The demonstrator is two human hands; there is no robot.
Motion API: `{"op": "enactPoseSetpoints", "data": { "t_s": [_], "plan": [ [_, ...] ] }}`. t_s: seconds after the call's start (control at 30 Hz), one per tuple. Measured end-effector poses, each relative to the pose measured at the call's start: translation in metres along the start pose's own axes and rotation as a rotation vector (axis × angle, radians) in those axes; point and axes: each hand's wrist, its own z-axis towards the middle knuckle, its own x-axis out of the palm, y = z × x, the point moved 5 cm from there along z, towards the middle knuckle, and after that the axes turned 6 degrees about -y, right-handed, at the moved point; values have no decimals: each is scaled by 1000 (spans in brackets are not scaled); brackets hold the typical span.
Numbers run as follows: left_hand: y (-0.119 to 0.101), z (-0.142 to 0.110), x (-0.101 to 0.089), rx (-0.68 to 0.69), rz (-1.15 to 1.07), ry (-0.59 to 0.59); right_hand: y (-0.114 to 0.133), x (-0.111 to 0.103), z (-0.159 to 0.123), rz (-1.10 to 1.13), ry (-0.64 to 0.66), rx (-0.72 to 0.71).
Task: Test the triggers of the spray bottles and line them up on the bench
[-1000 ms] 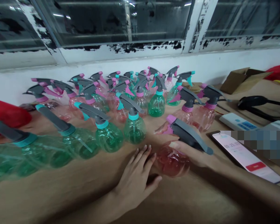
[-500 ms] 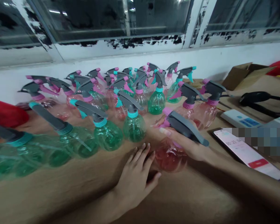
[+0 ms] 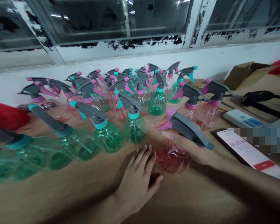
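My right hand (image 3: 189, 144) is wrapped round the neck of a pink spray bottle (image 3: 171, 158), just under its grey and pink trigger head. The bottle stands on the wooden table (image 3: 88, 196), with pinkish see-through walls. To its left, my left hand (image 3: 140, 177) lies flat on the tabletop, fingers stretched out and holding nothing. Nearest beyond the left fingertips stands a green spray bottle (image 3: 135, 129) with a turquoise collar. Another green spray bottle (image 3: 109, 137) is beside it, and more green ones line up towards the left edge.
Behind stand several pink and green spray bottles (image 3: 157, 101) before the white wall. At right lie a phone (image 3: 249, 152) showing a timer, a white device with blue buttons (image 3: 245, 118), a black cable-like item (image 3: 259, 98) and an open cardboard box (image 3: 244, 74). Red material (image 3: 8, 116) lies at left.
The view shifts slightly. Both hands stay nearly in place, the right still round the pink spray bottle and the left still flat on the table.
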Motion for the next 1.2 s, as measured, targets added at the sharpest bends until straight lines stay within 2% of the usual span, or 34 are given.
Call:
{"op": "enactPoseSetpoints", "data": {
  "t_s": [0.1, 0.27, 0.5, 0.7, 0.97, 1.2],
  "plan": [
    [0, 1, -1, 2, -3, -5, -1, 2, -1, -7, 29, 51],
    [0, 1, -1, 13, 2, -19, -4, -1, -3, 4, 32, 26],
    [0, -1, 1, 3, 3, -11, -14, 2, -5, 55, 64, 129],
    [1, -1, 1, 12, 0, -20, -5, 1, -1, 60, 27, 63],
    [0, -1, -1, 13, -5, -28, -6, 0, -1, 20, 19, 14],
    [1, 0, -1, 10, -16, -19, -16, 1, -5, 43, 65, 120]
  ]
}}
